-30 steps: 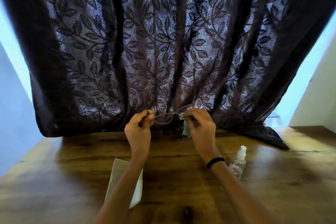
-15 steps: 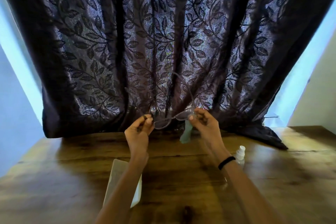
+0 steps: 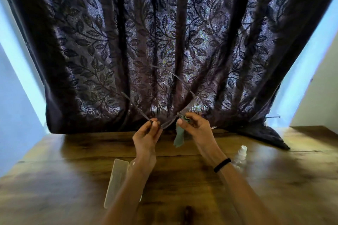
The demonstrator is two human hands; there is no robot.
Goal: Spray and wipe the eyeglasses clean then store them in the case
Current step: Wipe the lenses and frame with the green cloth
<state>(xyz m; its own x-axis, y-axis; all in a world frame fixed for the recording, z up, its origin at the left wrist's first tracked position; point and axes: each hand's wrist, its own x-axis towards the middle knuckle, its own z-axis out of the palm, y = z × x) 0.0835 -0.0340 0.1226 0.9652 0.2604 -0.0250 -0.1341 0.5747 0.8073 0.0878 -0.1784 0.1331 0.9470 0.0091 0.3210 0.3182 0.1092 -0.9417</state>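
Case (image 3: pixel 117 181) lying on worktop (image 3: pixel 73 151). Left hand (image 3: pixel 146 137), grip pinching one end of the eyeglasses (image 3: pixel 169 122), raised above the worktop. Right hand (image 3: pixel 196 128), grip pinching green cloth (image 3: pixel 178 138) over the other lens. Spray bottle (image 3: pixel 241 155) upright at right.

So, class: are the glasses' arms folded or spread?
Spread. Both arms of the glasses stick out from the frame toward the curtain, one from each end.

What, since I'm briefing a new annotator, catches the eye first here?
A dark leaf-patterned curtain fills the background. Before it, the left hand and right hand hold clear eyeglasses above the table, the right also pinching a green cloth. A pale case lies by the left forearm, a spray bottle beside the right.
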